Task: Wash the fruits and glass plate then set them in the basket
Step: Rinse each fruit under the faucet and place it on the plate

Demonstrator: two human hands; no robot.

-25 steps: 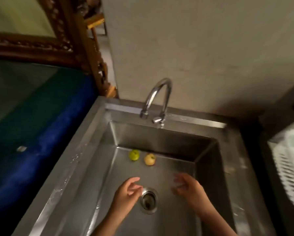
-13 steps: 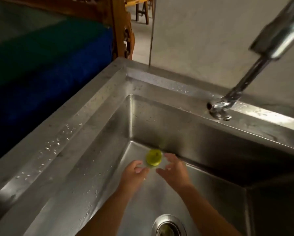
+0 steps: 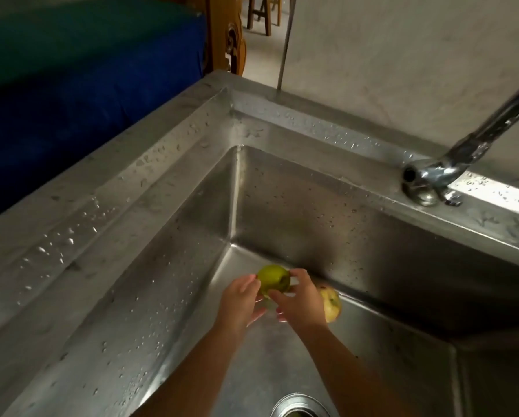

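Observation:
A green fruit [image 3: 272, 277] is held between both hands near the back wall of the steel sink [image 3: 312, 212]. My left hand [image 3: 241, 302] cups it from the left, fingertips touching its lower left side. My right hand [image 3: 299, 299] grips it from the right, thumb under it and fingers over the top. A yellowish fruit [image 3: 332, 302] with brown marks lies on the sink floor just behind my right hand, partly hidden by it. No glass plate or basket is in view.
The tap [image 3: 451, 164] reaches over the sink's back rim at the right; no water runs. The drain [image 3: 300, 406] sits at the bottom edge. Droplets dot the wet left rim [image 3: 80, 224]. A blue and green covered surface [image 3: 71, 70] lies to the left.
Both hands have moved from near the drain to the back of the sink and closed around the green fruit. The view has moved in closer and turned left.

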